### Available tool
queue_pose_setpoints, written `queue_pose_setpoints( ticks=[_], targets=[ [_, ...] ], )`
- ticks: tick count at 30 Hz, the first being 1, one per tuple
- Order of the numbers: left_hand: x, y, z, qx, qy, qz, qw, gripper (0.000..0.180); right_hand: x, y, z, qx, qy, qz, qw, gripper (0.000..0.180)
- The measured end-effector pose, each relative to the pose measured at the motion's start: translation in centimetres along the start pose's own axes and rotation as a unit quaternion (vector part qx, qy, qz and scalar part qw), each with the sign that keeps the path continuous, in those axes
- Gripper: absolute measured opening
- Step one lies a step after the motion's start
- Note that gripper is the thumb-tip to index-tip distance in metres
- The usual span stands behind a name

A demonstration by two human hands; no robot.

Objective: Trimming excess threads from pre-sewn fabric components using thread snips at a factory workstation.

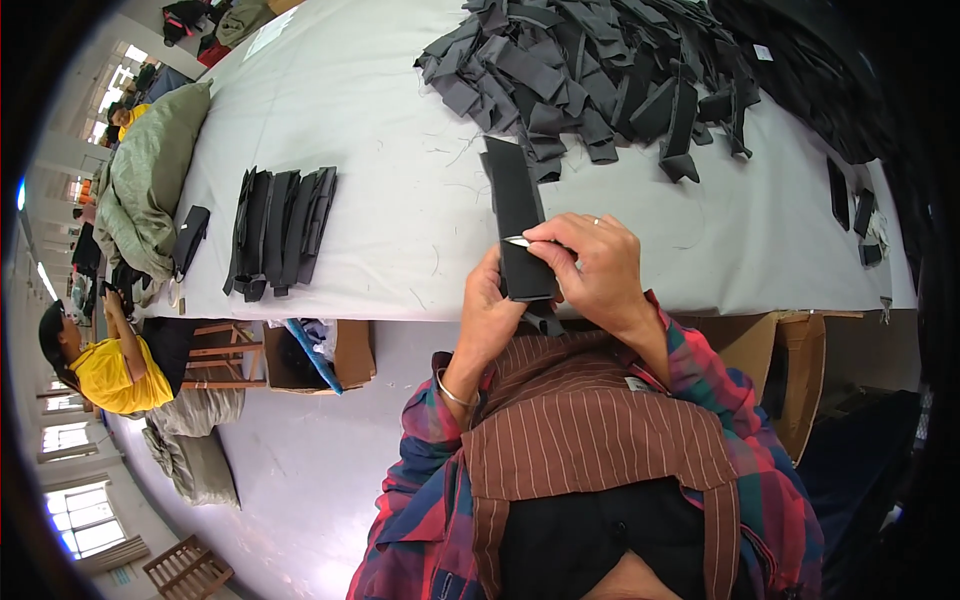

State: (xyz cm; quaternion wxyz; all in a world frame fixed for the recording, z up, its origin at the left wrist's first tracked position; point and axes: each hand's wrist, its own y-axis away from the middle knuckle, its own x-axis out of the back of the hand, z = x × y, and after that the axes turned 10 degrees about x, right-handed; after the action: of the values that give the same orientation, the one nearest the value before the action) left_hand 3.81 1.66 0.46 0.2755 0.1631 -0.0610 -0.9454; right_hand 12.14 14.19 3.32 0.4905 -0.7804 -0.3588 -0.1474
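My left hand is wrapped round the near end of a black fabric strip, held at the table's near edge. The strip seems to be folded or layered and points away from me. My right hand is closed over the same strip, pinching a small pale pointed tool against its face. Most of that tool is hidden by the fingers, so its kind does not show. A dark fabric end hangs below my hands.
A big heap of loose dark strips covers the far side of the white table. Stacked black strips lie at left, beside a small black bundle. Black cloth lies far right. A person in yellow is at left.
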Motion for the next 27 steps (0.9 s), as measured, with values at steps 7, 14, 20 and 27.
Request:
queue_pose_setpoints(
  ticks=[7,14,20,27],
  targets=[
    [0.2,1.1,-0.1,0.029,0.173,-0.046,0.983,0.032,0.1,0.1,2.3,-0.078,0.002,0.023,0.997,0.012],
    [0.2,2.1,-1.1,0.045,0.232,-0.082,0.968,0.034,-0.7,0.4,3.4,-0.127,0.025,-0.002,0.992,0.015],
    [0.4,2.1,-1.7,0.052,0.247,-0.082,0.964,0.033,-0.6,0.2,3.5,-0.150,0.018,-0.006,0.988,0.015],
    [0.5,2.0,-1.9,0.036,0.255,-0.085,0.962,0.029,-0.8,0.3,3.5,-0.100,0.034,0.036,0.994,0.012]
  ],
)
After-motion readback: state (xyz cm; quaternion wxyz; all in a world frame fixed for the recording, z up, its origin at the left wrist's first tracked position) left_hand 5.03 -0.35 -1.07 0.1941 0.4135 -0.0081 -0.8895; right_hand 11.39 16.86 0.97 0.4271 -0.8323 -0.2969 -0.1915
